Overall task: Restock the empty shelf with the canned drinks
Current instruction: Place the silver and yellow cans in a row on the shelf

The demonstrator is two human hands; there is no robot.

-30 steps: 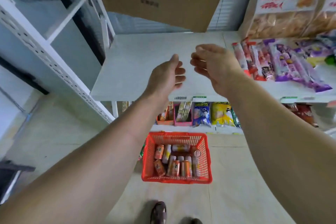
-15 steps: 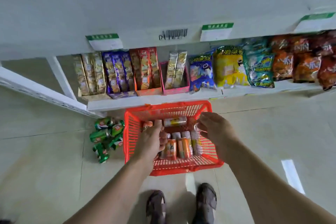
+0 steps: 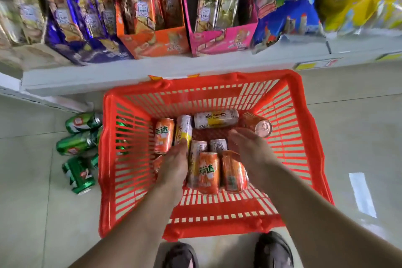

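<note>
Now both hands are down inside the red basket [image 3: 215, 224], which stands on the floor in front of the low shelf [image 3: 87, 76]. The cans [image 3: 208, 172] lie on the basket bottom, most on their sides, some orange and some pale, and one orange can [image 3: 258, 126] leans in the far right corner with its top toward the camera.

The left hand [image 3: 176, 165] reaches in with fingers almost straight, its tips near the pale can [image 3: 183, 130] and the orange one beside it; it grips nothing yet. The right hand [image 3: 250, 150] hovers with fingers spread and relaxed above two small pale cans [image 3: 218, 144]. It seems to hold nothing, but its palm hides what is under it, so I cannot be sure.

To do this step well, each hand should take one can around the middle of its body, not by the end, because the cans touch each other and may roll. I would take the cans nearest to each hand first. Lifting straight up avoids knocking the rim. Some green cans [image 3: 76, 143] lie on the floor left of the basket; they can wait.
</note>
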